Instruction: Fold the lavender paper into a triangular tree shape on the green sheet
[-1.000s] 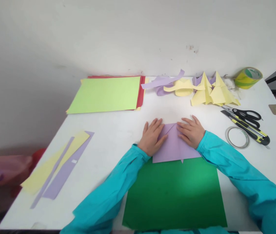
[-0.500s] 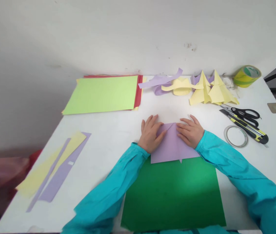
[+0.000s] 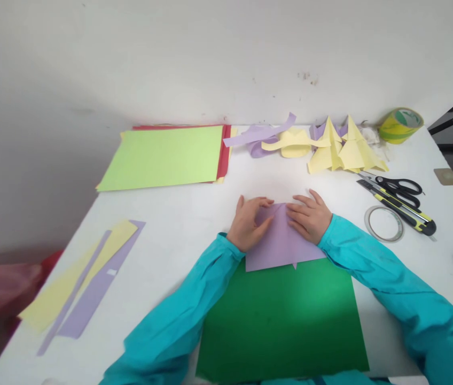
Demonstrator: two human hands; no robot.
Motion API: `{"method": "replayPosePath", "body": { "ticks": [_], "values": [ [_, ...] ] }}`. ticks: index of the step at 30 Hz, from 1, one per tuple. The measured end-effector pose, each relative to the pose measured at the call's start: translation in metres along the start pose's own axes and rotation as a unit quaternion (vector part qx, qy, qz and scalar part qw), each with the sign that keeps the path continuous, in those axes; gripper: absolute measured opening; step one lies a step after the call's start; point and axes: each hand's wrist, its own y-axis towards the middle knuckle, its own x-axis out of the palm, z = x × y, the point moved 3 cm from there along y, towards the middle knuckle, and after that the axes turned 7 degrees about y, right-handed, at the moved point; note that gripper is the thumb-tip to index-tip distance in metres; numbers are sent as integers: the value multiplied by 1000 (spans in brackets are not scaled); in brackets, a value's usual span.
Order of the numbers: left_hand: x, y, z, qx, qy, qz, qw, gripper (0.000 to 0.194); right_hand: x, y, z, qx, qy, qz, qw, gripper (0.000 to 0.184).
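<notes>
A folded lilac paper (image 3: 280, 246) lies on the white table (image 3: 186, 214), its near edge overlapping a dark green sheet (image 3: 282, 321). My left hand (image 3: 247, 224) rests on the paper's left top corner, its fingers curled over a folded flap. My right hand (image 3: 310, 216) lies flat on the right top corner, fingers stretched out and pressing down. Both arms are in teal sleeves.
A stack of light green and red sheets (image 3: 162, 158) lies at the back left. Lilac and yellow strips (image 3: 86, 278) are at the left edge. Folded yellow paper shapes (image 3: 342, 149), scissors (image 3: 398, 188), a utility knife (image 3: 403, 211), a clear tape ring (image 3: 384, 223) and a yellow-green tape roll (image 3: 400, 125) sit at the right.
My left hand's fingers have curled inward over the lilac flap. The right hand stays flat on the paper. The view has drifted slightly.
</notes>
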Motion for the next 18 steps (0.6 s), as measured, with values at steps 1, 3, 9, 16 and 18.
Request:
{"method": "replayPosePath", "body": {
  "ticks": [1, 3, 9, 16, 18],
  "values": [
    [-1, -1, 4, 22, -7, -4, 1000, 23, 0, 0, 0, 1, -2, -1, 1000, 28],
    [-2, -4, 8, 57, 2, -1, 998, 30, 1, 0, 1, 6, -5, -6, 1000, 28],
    [-3, -5, -4, 16, 134, 54, 989, 36, -3, 2, -1, -13, -5, -29, 999, 34],
    [-1, -2, -15, -20, 143, 34, 989, 30, -14, 4, -11, -55, -32, -69, 996, 60],
    [0, -2, -15, -21, 128, 30, 991, 29, -14, 4, -14, -70, -35, -74, 994, 61]
  ]
}}
